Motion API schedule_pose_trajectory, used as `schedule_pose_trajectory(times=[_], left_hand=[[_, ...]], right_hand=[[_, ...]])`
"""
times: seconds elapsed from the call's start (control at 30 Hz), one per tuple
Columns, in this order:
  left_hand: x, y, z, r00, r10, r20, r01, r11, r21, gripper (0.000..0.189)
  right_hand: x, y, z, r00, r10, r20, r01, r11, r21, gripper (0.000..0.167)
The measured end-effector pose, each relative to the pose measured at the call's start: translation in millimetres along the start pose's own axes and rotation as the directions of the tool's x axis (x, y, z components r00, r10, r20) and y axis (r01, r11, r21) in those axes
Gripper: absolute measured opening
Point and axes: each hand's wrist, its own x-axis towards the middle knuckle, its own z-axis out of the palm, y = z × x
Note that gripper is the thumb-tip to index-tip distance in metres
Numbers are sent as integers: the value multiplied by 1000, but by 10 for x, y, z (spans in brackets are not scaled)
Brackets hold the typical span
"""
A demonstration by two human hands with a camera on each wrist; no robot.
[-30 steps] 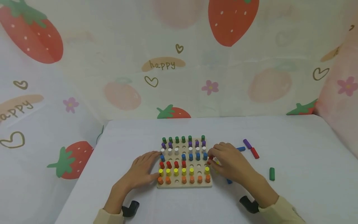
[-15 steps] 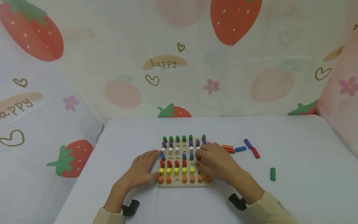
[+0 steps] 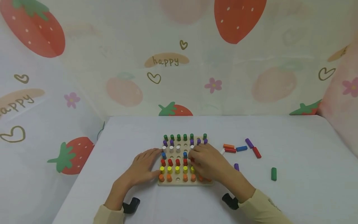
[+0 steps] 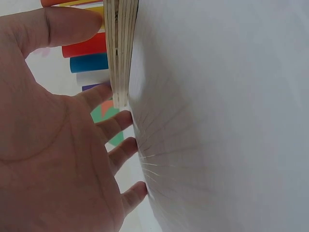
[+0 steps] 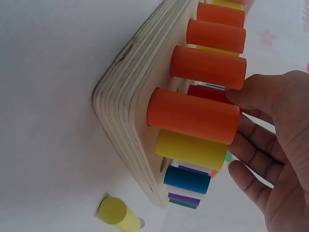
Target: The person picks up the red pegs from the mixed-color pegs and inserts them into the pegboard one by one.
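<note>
A wooden pegboard point(image 3: 179, 184) stands on the white table, with rows of green, purple, white, blue, red, yellow and orange pegs upright in its holes. My left hand point(image 3: 142, 166) lies along the board's left side; in the left wrist view its thumb and a finger touch the layered edge point(image 4: 120, 53). Over the red row, my right hand point(image 3: 208, 160) pinches a red peg point(image 5: 208, 93) between thumb and fingers. It covers the right ends of several rows in the head view. Whether that peg is in a hole cannot be told.
Loose pegs lie right of the board: an orange peg point(image 3: 228, 146), a blue peg point(image 3: 241, 148), two red ones, purple ones, a white one partly hidden and a green peg point(image 3: 273, 174). The right wrist view has a yellow peg point(image 5: 118, 212) near the board's corner.
My right hand has carried the red peg leftward from beside the board to the red row, near its fourth standing peg. The left hand stays at the board's left edge.
</note>
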Motion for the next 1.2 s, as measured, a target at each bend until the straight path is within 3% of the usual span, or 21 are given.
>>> schedule_pose_trajectory(times=[0.57, 1.2], left_hand=[[5, 9, -6, 1000, -5, 0, 5, 1000, 8, 79], [-4, 46, 8, 1000, 4, -12, -4, 1000, -6, 79]], right_hand=[[-87, 38, -6, 998, 55, 29, -54, 998, -10, 17], [-433, 430, -126, 981, 176, -85, -176, 984, 16, 20]])
